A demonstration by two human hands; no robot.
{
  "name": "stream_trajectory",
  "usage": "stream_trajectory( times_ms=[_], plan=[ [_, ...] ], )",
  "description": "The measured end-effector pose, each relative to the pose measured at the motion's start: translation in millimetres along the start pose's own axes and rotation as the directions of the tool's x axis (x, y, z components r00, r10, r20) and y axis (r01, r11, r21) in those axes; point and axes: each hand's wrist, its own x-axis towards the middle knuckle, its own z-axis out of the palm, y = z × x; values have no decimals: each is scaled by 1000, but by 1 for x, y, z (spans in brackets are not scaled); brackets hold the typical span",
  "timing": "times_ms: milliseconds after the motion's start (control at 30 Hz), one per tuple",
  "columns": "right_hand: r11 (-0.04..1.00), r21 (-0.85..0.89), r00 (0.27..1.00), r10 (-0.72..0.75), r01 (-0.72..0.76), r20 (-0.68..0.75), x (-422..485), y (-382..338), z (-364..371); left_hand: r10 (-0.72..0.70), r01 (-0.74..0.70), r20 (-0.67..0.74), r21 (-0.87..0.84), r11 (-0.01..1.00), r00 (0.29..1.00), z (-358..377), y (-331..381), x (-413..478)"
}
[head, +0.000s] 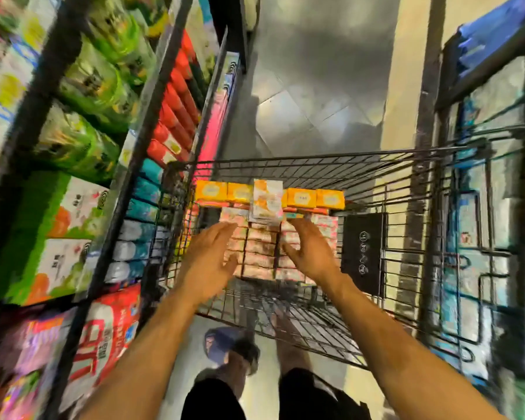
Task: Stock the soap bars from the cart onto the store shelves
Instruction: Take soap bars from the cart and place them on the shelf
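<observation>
Your left hand (206, 262) and right hand (311, 253) are hovering with fingers spread, gripping nothing. The pink cardboard soap boxes (255, 247) are lying stacked in the black wire cart (315, 161), just below and between both palms.

The cart (300, 161) stands in the aisle (315, 86), shelves (152, 116) to its left, a rack (482, 140) to its right. Soap bars (255, 247) lie stacked in its far half, 1 box (268, 204) upright on top. The left hand (208, 256) and right hand (309, 250) hover side by side above them.

orange soap bars (211, 190), pink-white packs (256, 247), black wire cart (315, 165)
</observation>
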Motion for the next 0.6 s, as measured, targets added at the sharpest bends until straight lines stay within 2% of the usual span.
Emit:
stream_trajectory(
  times_ms=[133, 267, 367, 600],
  plan=[
    [989, 148, 1000, 8, -4, -23, 46, 19, 16, -71, 73, 81, -15, 997, 994, 36, -25, 52],
    [950, 290, 993, 115, -113, 10, 81, 38, 36, -138, 146, 139, -55, 988, 981, 69, -48, 96],
    [934, 343, 993, 114, -99, -22, 99, 49, 52, -178, 198, 172, -109, 974, 969, 87, -62, 121],
    [865, 459, 968, 248, -202, -43, 117, 64, 88, -236, 269, 212, -143, 953, 948, 124, -79, 154]
  ],
)
